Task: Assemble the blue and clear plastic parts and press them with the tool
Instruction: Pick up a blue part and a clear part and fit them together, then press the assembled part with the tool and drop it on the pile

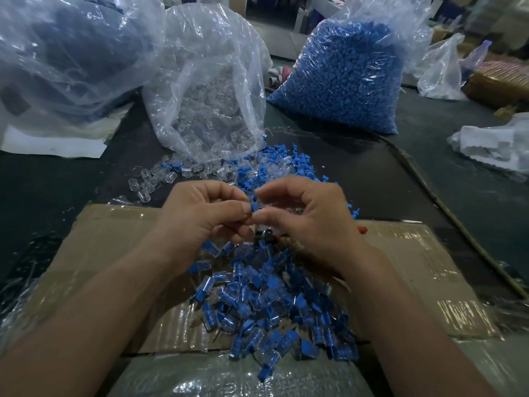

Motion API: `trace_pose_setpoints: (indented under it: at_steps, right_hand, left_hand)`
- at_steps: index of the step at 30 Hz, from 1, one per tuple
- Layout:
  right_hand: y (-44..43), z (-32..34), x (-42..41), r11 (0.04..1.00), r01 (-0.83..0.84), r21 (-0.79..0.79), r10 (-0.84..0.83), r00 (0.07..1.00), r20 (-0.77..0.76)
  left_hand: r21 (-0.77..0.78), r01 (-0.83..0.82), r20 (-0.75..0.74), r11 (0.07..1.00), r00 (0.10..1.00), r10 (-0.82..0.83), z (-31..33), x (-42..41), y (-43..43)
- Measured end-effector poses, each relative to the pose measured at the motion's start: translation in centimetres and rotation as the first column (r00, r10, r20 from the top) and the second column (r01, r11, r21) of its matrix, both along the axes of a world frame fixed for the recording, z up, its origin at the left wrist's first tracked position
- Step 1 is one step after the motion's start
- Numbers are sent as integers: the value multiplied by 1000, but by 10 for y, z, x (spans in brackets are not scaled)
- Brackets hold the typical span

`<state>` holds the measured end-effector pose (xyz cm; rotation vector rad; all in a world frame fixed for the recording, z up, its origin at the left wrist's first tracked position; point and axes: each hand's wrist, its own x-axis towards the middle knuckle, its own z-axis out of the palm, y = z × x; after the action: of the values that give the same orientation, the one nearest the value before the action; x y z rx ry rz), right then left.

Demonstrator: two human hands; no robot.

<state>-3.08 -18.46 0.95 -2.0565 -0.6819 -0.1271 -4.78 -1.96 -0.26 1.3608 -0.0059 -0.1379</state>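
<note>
Fingers: your left thumb and forefinger (243, 210) are curled and pinch the blue part (254, 207); your right fingertips (264, 217) curl in and close on it from the other side, and I cannot tell whether they also carry a clear piece
Blue part: held between both hands, above the far edge of the cardboard (114, 239); mostly hidden, so its long axis is unclear
Hands: left hand (200, 216) at 9 o'clock of the part, right hand (312, 222) at 3 o'clock, both equally near
Coming move: by my judgement you seat the pieces along the 9-to-3 line between your fingertips
Tool (266, 234): dark metal just at 6 o'clock of your fingertips, largely under your right hand, a red tip showing at 4 o'clock
Assembled pile (272, 305): 6 o'clock, on the cardboard
Loose parts (286, 160): 12 o'clock, blue and clear mixed
Clear bag (206, 110): 11 o'clock
Blue bag (343, 75): 1 o'clock
</note>
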Motion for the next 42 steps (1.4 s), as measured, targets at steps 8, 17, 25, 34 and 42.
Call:
trace_pose_setpoints:
  at_steps: [8, 17, 25, 34, 42]
  right_hand:
    - [-68, 13, 22, 881, 63, -469, -213, 938, -273]
    - [-53, 7, 19, 663, -139, -736, -188, 920, -343]
    - [-44, 7, 18, 689, 12, -725, -214, 959, -188]
    - [-44, 1, 22, 792, 203, -576, -216, 975, 46]
    - [-23, -5, 12, 876, 198, -439, -199, 979, 45]
  left_hand:
    - [-51, -66, -7, 997, 998, 66, -1, 2, 4]
    - [-78, -77, -18, 994, 997, 76, -4, 5, 5]
    - [-73, -56, -3, 996, 998, 56, -6, 6, 5]
    - [-103, -88, 29, 991, 995, 91, -11, 9, 6]
    - [-73, -154, 152, 985, 975, 163, -15, 8, 4]
